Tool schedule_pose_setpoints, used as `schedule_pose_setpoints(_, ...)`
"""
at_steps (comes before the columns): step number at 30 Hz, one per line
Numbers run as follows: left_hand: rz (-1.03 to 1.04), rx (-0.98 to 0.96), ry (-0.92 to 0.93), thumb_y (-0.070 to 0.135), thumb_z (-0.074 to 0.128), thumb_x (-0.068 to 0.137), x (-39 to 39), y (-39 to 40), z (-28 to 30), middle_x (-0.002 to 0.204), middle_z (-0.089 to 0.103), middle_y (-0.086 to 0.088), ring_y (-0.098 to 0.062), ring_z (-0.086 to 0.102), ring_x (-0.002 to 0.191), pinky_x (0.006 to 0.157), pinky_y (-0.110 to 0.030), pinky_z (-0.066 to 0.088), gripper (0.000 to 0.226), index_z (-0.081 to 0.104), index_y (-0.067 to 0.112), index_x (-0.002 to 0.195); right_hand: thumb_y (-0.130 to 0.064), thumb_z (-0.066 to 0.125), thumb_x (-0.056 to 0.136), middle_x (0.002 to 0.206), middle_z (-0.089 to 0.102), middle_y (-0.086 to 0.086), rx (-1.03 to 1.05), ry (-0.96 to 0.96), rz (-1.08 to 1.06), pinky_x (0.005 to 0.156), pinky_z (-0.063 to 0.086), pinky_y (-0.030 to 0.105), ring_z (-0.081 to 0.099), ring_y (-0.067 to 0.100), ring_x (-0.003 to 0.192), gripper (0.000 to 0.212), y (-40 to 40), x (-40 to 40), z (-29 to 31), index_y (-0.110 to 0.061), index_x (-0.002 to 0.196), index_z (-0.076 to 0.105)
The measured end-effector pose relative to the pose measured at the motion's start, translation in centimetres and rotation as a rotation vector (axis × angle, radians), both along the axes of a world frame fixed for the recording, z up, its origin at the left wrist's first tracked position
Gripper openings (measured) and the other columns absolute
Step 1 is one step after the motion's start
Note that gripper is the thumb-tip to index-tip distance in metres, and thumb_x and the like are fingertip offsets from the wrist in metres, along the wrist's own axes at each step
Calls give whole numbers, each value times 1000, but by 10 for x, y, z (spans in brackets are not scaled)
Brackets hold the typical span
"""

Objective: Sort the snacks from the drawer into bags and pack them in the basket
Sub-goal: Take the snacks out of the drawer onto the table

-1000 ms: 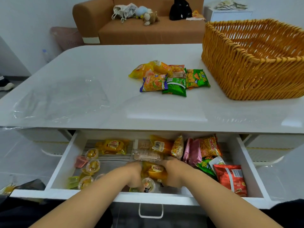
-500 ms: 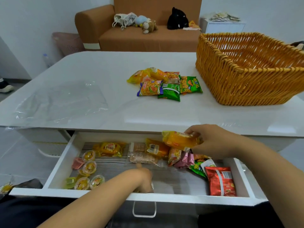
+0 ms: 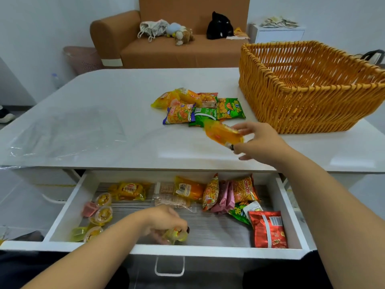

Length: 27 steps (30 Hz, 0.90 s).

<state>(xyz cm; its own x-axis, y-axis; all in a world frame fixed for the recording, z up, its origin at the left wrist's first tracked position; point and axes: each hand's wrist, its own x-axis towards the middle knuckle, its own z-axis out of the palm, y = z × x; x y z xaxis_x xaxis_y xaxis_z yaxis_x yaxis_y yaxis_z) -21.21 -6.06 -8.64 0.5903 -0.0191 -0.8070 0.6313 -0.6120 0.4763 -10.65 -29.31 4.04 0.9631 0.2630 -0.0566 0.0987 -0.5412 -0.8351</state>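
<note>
— What is the person wearing on the arms?

— Nothing that shows. Both forearms are bare from the lower edge of the view up to the wrists, with no sleeve or cuff in sight.

— Anything on the left hand (image 3: 164,223)?

— No ring, watch or band that I can make out; it is a little blurred.

— And the right hand (image 3: 258,140)?

— Bare too, with dark polish on the fingernails; no bracelet at the wrist.

— Any clothing at all?

— Only dark, near-black fabric low in the view, under the forearms. Whether it is trousers or a top cannot be told.
</note>
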Motion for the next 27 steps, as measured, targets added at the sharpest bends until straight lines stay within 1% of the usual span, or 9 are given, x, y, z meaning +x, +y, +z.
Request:
schedule_pose_setpoints(2,95,-129,56,27,68,88,3,2,3,98,66,-8,-17,67,79,80,-32,60,29,63,10,111,-11,73,81,121,55,4,-25,-127,-123,76,59,43,66,29,88,46,8,8,-9,-18,124,59)
schedule_pose_setpoints(4,181,-258,55,23,66,90,4,0,7,105,67,-13,-23,69,87,86,-36,58,25,61,9,110,-19,73,82,134,48,10,-101,-184,-224,95,49,41,57,31,113,61,15,15,-21,-15,138,48)
schedule_pose_setpoints(6,230,-384,18,21,63,92,5,-4,12,110,67,-15,-27,69,92,86,-37,58,23,61,7,110,-20,72,84,150,27,11,-65,-109,-262,103,35,32,37,27,133,81,19,17,-30,-14,151,26)
schedule_pose_setpoints(9,325,-533,-51,21,61,93,6,-10,24,112,69,-16,-32,70,97,76,-35,60,27,59,5,115,-19,72,85,157,9,8,-3,-12,-233,106,28,28,24,25,141,92,27,19,-40,-14,154,10)
schedule_pose_setpoints(14,511,-751,-185,23,68,81,14,-11,60,121,65,-25,-39,68,102,69,-31,61,49,57,1,123,-18,64,89,161,-3,8,-145,22,-166,114,21,34,9,26,148,88,39,26,-46,-16,154,6)
schedule_pose_setpoints(16,593,-846,-224,26,73,73,14,-8,77,121,64,-25,-39,69,97,65,-31,60,56,59,1,121,-17,58,90,159,6,9,-272,-101,-229,112,26,40,15,32,145,76,44,22,-39,-14,153,14)
schedule_pose_setpoints(18,673,-909,-271,26,75,70,14,-3,93,113,65,-24,-40,70,91,60,-30,59,49,62,4,111,-17,54,92,151,27,9,-234,-222,-217,105,33,36,31,29,136,58,54,13,-24,-12,146,33)
schedule_pose_setpoints(22,749,-722,-488,26,71,84,32,4,110,106,66,-15,-34,70,93,61,-32,61,24,65,9,100,-27,54,93,125,57,1,-200,-335,-75,89,42,31,52,20,115,33,73,-19,2,-15,123,60)
schedule_pose_setpoints(27,816,-239,-810,35,75,81,85,32,103,120,60,-10,-24,63,104,76,-37,61,33,67,12,103,-29,53,93,126,50,8,-549,-232,-19,81,42,35,49,27,115,36,71,-16,-14,-12,124,52)
